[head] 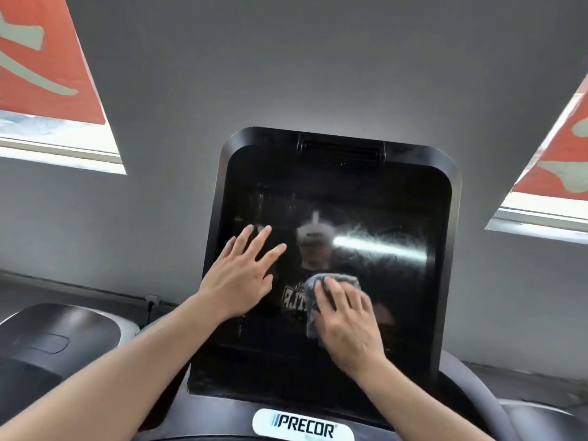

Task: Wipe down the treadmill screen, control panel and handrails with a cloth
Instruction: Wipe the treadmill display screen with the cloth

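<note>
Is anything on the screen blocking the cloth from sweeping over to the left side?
Yes. The left hand lies flat with spread fingers on the left part of the screen, right beside the cloth that the right hand presses to the glass. It would have to lift or shift first. The upper and right areas look unobstructed.

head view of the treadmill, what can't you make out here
- Handrails: only a grey curve by the screen's lower right shows; the bottom edge cuts the rest.
- Control panel: out of frame below the Precor badge.
- Cloth: mostly covered by the right hand.
- Screen under the left hand: hidden.
</note>
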A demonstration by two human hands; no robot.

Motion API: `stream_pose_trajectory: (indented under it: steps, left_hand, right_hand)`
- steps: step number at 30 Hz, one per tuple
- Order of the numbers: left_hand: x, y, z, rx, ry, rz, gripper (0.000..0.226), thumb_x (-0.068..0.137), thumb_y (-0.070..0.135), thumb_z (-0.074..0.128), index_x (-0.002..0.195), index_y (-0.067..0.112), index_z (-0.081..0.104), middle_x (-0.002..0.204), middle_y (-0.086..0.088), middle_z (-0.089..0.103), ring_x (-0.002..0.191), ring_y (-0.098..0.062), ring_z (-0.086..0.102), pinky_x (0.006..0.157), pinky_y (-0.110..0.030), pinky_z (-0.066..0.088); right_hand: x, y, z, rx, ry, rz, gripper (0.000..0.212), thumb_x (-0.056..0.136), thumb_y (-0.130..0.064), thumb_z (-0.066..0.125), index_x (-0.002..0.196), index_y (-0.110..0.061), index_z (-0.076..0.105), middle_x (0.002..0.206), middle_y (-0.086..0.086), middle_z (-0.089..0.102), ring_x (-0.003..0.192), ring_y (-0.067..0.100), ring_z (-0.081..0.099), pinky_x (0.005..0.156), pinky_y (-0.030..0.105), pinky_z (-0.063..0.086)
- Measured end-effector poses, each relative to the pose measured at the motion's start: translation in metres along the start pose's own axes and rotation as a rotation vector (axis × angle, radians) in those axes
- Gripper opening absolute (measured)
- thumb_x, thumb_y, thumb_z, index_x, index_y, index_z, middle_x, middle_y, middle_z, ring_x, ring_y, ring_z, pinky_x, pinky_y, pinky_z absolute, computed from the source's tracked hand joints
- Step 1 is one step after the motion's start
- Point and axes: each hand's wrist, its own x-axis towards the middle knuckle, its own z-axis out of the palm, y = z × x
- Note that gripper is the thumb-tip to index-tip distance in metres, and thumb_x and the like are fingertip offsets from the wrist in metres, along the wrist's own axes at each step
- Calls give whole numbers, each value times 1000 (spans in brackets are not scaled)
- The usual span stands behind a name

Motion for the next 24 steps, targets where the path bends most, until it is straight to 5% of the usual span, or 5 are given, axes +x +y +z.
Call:
stream_pose_trajectory:
  steps: [4, 10, 16, 21, 24]
  left_hand:
    - [4, -11, 3, 37, -58, 25, 72, 104, 46, 41, 165, 40, 4, 175, -1, -8, 160, -30, -14, 129, -51, 16]
    - [3, -9, 3, 80, -71, 34, 74, 104, 45, 39, 165, 37, -2, 174, -4, -14, 158, -33, -18, 129, -52, 14]
    - [5, -10, 8, 90, -67, 50, 78, 103, 50, 40, 165, 37, -5, 173, -3, -19, 157, -33, -23, 129, -53, 12]
    - [4, -12, 9, 132, -65, 68, 83, 103, 52, 46, 165, 35, -6, 173, -6, -18, 158, -36, -20, 128, -55, 17]
    - [4, -11, 9, 143, -69, 67, 85, 103, 52, 49, 165, 35, -7, 172, -6, -19, 158, -36, -20, 128, -55, 18]
  right_hand:
    - [-24, 8, 11, -22, -77, -248, 78, 83, -33, 80, 152, -11, 52, 150, 8, 51, 120, 31, 58, 97, 46, 52]
    - [40, 49, -11, -16, 21, 35, 63, 94, -13, 61, 155, -8, 47, 157, 11, 46, 137, 35, 47, 112, 52, 39]
    - [-40, 18, 15, 52, -104, -398, 54, 98, -18, 48, 152, -13, 55, 158, 1, 52, 140, 25, 52, 120, 44, 34]
    - [22, 60, -3, 71, 58, 0, 63, 92, -4, 51, 154, -10, 51, 160, 5, 50, 145, 31, 47, 122, 50, 34]
    - [-42, 4, 28, 118, 22, -93, 59, 92, -7, 45, 151, -10, 56, 160, 6, 50, 146, 31, 46, 120, 50, 35]
